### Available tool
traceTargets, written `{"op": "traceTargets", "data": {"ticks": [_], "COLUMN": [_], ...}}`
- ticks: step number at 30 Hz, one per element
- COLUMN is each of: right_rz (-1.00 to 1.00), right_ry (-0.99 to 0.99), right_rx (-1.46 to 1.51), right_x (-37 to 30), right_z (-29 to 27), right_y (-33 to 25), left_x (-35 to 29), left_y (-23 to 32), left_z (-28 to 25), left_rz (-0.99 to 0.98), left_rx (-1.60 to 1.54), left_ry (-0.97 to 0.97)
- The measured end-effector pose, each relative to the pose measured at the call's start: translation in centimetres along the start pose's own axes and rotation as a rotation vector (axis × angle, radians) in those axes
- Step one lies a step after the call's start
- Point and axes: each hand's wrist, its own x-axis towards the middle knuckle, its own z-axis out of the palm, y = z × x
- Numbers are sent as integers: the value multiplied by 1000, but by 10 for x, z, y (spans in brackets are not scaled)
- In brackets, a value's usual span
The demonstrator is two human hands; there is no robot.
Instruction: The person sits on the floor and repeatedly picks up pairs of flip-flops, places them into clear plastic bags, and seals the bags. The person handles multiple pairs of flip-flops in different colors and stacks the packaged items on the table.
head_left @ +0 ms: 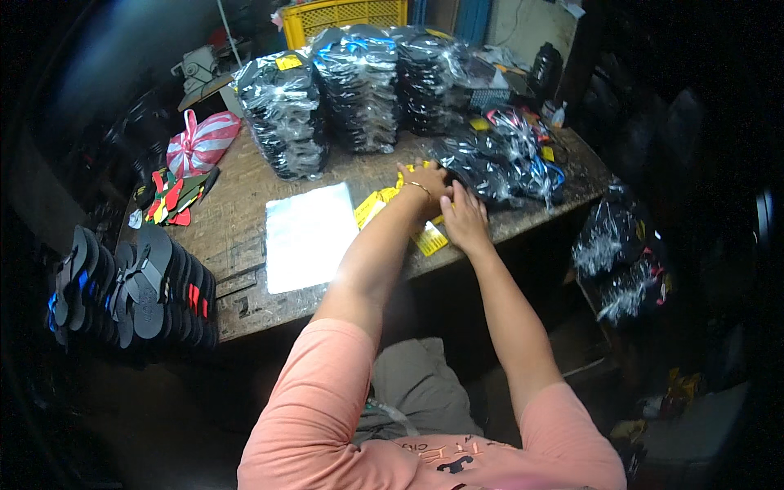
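My left hand (425, 184) reaches across the table with its fingers stretched out over a loose pile of yellow printed tags (374, 202). Close beside it on the right, my right hand (467, 219) lies with extended fingers, by the near edge of the clear-wrapped black flip-flops (478, 167). Neither hand visibly grips anything. What lies right under the palms is hidden. Another yellow tag (430, 238) rests at the table's front edge, below my hands. Left of the tags lies a flat stack of clear plastic bags (309, 237).
Tall stacks of wrapped flip-flops (357, 94) stand at the table's back. Unwrapped flip-flops (151, 286) stand in rows at the left corner, near colourful strap pieces (173, 198) and a red-striped bag (202, 143). More wrapped pairs (618, 257) sit lower right. Behind is a yellow crate (343, 16).
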Motion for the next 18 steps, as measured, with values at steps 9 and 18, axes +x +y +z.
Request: {"op": "traceTargets", "data": {"ticks": [9, 18], "right_rz": [12, 82], "right_ry": [-192, 0], "right_rx": [-287, -110], "right_x": [-29, -20], "right_z": [20, 28], "right_y": [-63, -70], "left_x": [-87, -118], "left_y": [-47, -91], "left_z": [-27, -44], "left_rz": [-206, -359], "left_rx": [109, -139], "left_ry": [75, 306]}}
